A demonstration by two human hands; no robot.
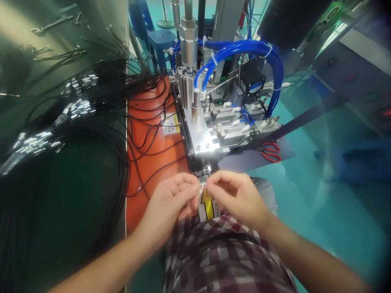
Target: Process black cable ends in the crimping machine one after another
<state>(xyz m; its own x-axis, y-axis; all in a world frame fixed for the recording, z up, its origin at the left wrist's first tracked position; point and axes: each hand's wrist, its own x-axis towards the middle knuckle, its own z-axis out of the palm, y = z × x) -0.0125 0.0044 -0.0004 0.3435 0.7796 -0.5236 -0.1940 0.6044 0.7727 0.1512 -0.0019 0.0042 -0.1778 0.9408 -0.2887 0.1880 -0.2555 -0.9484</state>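
My left hand (179, 195) is closed in a pinch, thumb against the fingertips. Facing it, my right hand (233, 193) pinches too, with the fingertips of both almost meeting. Between them show the fine ends of thin wires (202, 186), whitish and reddish; most of their length is hidden by my fingers. Just below is a white label with a yellow arrow (209, 206). Right ahead of my fingertips stands the front of a metal machine (203, 144) with cylinders and clamps.
Black cables (117, 162) with shiny metal ends lie in bundles at left, some crossing an orange mat (159, 162). Blue air hoses (244, 47) arch over the machine. Red-handled scissors (271, 152) lie right of it. A blue stool (160, 44) stands behind; a wrench (53, 25) lies far left.
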